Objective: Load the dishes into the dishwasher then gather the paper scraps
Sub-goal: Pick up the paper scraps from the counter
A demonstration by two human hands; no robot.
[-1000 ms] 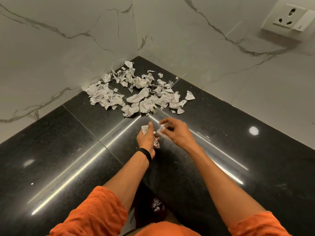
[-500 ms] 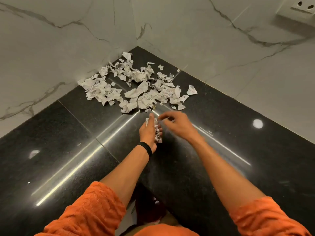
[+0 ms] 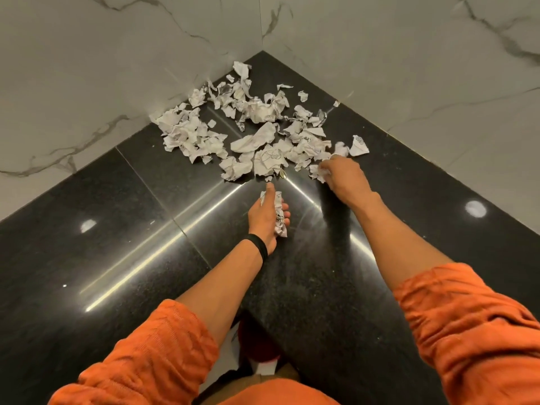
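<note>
Nearest me, both orange sleeves are pushed up above the elbows: left sleeve [image 3: 152,355], right sleeve [image 3: 467,317]. Between them, below the counter's near edge, a dark red object [image 3: 257,343] shows; I cannot tell what it is.

The counter [image 3: 117,229] is polished black stone, with streaks and spots of reflected light across it. Both my forearms reach over it toward the far corner.

Left wrist carries a black band [image 3: 258,247]. My left hand [image 3: 267,213] is about mid-counter, thumb side up, fingers wrapped round a crumpled wad [image 3: 279,213] of white paper. The wad sticks out above and below the fist. The forefinger lies straight along it, pointing at the pile. This hand sits just short of the pile's near edge, not touching it.

My right hand [image 3: 343,178] is farther out and to the right, knuckles up. Its fingers curl down and pinch a loose scrap [image 3: 318,172] at the pile's near right edge. The fingertips themselves are hidden under the hand.

The paper scraps [image 3: 263,133] lie spread in the counter's far corner, torn and crumpled, white with faint pen lines on some. On the left the pile runs up to the left wall. A few small bits lie apart along the right side.

Behind, two grey-veined marble walls [image 3: 117,68] meet at that corner.
</note>
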